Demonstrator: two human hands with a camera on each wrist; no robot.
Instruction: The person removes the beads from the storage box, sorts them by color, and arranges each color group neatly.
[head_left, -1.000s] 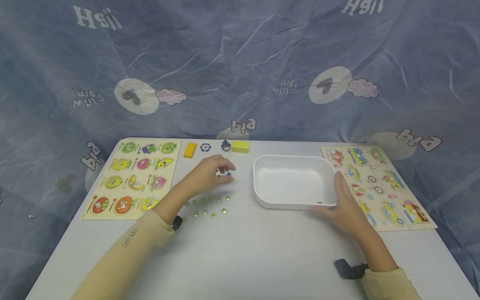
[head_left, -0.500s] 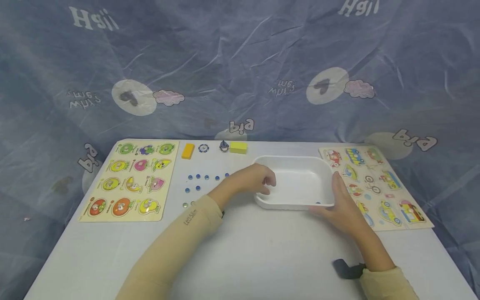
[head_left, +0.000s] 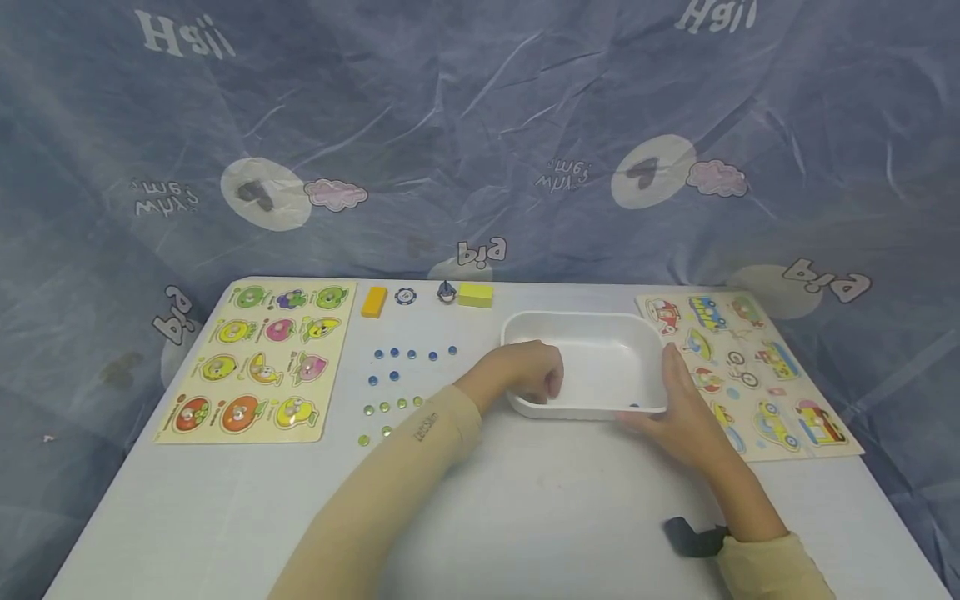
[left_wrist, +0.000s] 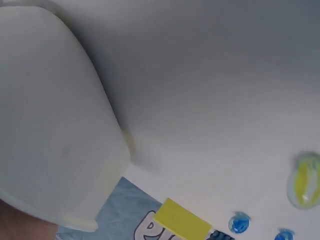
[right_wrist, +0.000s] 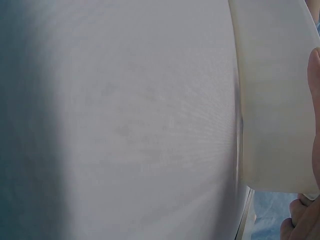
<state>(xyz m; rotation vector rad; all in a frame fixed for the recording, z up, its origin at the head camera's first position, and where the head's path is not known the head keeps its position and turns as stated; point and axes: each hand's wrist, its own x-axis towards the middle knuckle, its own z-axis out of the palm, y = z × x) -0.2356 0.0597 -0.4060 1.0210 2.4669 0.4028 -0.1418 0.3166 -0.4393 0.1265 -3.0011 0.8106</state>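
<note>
A white rectangular tray stands right of the table's middle. My left hand reaches over its left wall, fingers curled down inside; whatever is between the fingertips is hidden. With my right hand I grip the tray's right front corner, thumb along the front rim. One small blue piece shows inside near that corner. Left of the tray lie several blue glass gems in rows, and several yellow-green glass gems nearer me, partly covered by my left sleeve. The left wrist view shows a blue gem close up.
A fruit puzzle board lies at the left and a vehicle puzzle board at the right, beside the tray. Along the back stand an orange block, a patterned disc, a small figurine and a yellow block.
My left hand has moved right from the blue gems to the tray and then lowered inside it. My right hand keeps its grip on the tray's corner.
</note>
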